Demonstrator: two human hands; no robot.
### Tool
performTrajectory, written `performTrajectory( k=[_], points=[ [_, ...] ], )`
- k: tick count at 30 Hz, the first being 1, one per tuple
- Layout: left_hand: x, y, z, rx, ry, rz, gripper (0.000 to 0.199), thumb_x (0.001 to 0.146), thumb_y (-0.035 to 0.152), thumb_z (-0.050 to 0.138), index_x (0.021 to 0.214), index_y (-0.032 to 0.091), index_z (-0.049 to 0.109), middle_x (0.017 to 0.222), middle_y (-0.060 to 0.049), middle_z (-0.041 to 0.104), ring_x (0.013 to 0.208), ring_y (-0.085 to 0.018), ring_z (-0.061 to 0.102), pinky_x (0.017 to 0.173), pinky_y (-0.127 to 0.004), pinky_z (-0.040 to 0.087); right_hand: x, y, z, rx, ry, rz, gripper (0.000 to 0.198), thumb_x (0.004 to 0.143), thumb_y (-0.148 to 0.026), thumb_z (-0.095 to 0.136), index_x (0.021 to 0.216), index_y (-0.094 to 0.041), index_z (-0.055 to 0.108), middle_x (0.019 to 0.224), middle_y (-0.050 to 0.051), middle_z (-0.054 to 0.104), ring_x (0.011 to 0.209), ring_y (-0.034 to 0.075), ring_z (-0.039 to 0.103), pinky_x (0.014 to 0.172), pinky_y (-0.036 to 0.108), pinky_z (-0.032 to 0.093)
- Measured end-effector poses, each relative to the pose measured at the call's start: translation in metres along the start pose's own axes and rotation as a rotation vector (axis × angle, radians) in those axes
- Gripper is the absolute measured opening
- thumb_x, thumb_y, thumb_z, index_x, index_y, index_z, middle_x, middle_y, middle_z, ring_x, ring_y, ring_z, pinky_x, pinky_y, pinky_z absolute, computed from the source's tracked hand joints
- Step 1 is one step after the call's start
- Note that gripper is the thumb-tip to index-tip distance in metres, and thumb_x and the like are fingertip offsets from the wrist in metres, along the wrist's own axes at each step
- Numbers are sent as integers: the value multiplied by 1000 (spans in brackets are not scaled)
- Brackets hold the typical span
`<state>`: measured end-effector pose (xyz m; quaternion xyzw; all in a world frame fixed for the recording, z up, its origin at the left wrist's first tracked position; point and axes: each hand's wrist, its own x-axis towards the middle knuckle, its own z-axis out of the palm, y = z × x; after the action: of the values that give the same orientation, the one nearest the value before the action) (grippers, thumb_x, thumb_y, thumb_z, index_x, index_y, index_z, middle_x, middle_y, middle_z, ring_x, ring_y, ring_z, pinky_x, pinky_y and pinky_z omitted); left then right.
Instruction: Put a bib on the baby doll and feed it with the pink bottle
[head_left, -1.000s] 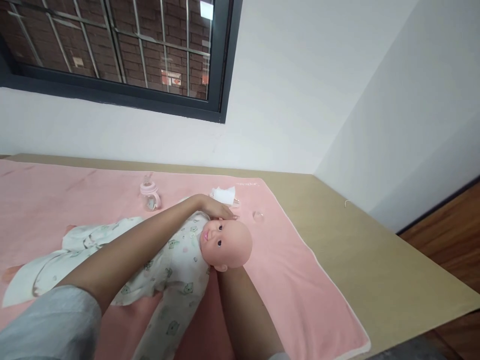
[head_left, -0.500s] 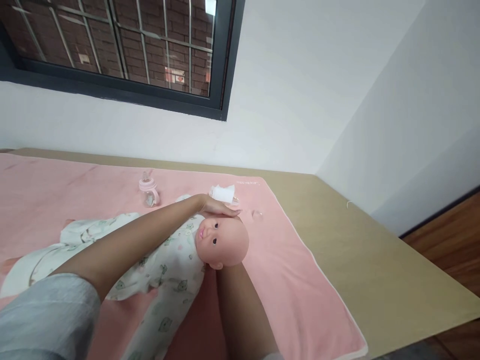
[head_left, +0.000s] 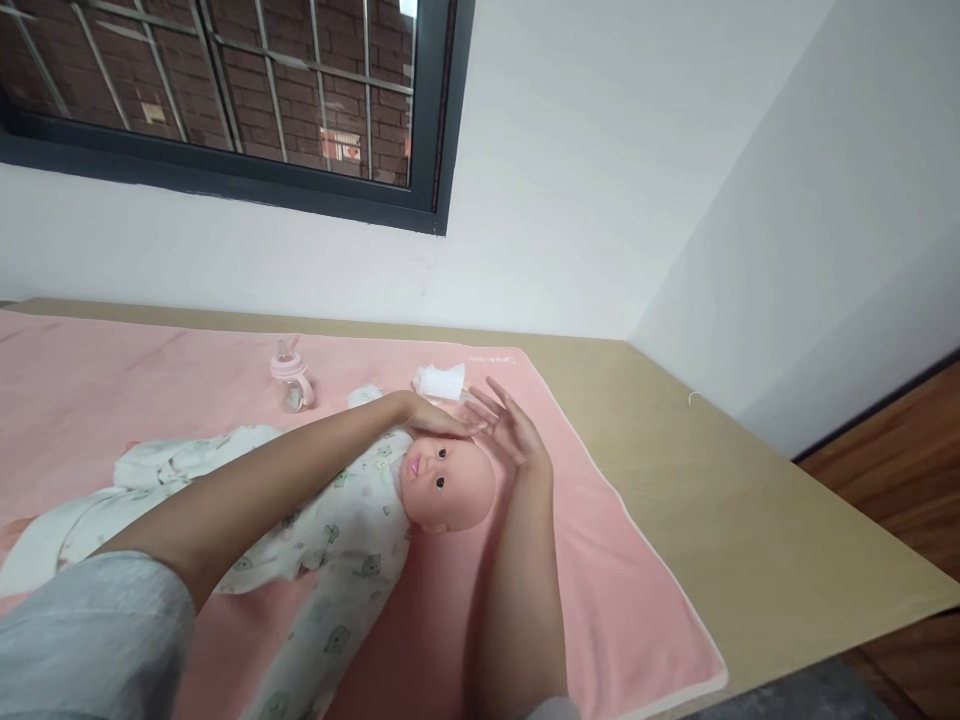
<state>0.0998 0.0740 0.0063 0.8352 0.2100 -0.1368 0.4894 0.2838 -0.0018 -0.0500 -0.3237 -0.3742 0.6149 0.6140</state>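
where the left hand curves, the doll's head is smoothly round.

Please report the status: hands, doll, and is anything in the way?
Left hand by head, far side; right hand open, near its top. Doll lying on blanket. Bottle beyond, not in the way.

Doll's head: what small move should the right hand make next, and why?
Probably ease the right hand in toward the crown of the doll's head: it is open and holds nothing, while the left hand lies along the head's far side.
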Motion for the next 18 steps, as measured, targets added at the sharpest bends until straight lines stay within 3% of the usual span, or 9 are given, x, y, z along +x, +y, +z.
performTrajectory(
  k=[4, 8, 13, 18],
  points=[
    [5, 2, 2, 18, -121, -121, 83, 77, 85, 44, 126, 21, 67, 136, -11, 62, 136, -33, 48, 106, -40, 46, -12, -12, -25, -13, 171, -80, 49, 83, -47, 69, 129, -37, 59, 136, 5, 63, 116, 22, 65, 102, 41, 53],
    [6, 5, 0, 78, -68, -142, 80, 71, 83, 53, 115, 18, 71, 131, -14, 66, 126, -34, 57, 106, -40, 45, -16, -10, -28, -43, 158, -36, 49, 83, -45, 70, 130, -36, 59, 136, 6, 62, 112, 23, 67, 100, 43, 55],
    [-18, 8, -12, 158, 194, -145, 78, 72, 77, 55, 119, 15, 66, 124, -18, 67, 99, -32, 69, 83, -36, 55, -6, 2, -23, -52, 157, 44, 46, 84, -43, 69, 128, -32, 60, 132, 8, 64, 111, 23, 68, 99, 41, 56],
    [-69, 3, -26, 190, 537, -203, 66, 81, 67, 48, 113, 12, 65, 122, -19, 66, 93, -30, 70, 80, -35, 55, 3, 11, -24, -62, 170, 73, 45, 84, -43, 69, 126, -30, 60, 125, 8, 67, 108, 23, 70, 99, 43, 55]
  ],
)
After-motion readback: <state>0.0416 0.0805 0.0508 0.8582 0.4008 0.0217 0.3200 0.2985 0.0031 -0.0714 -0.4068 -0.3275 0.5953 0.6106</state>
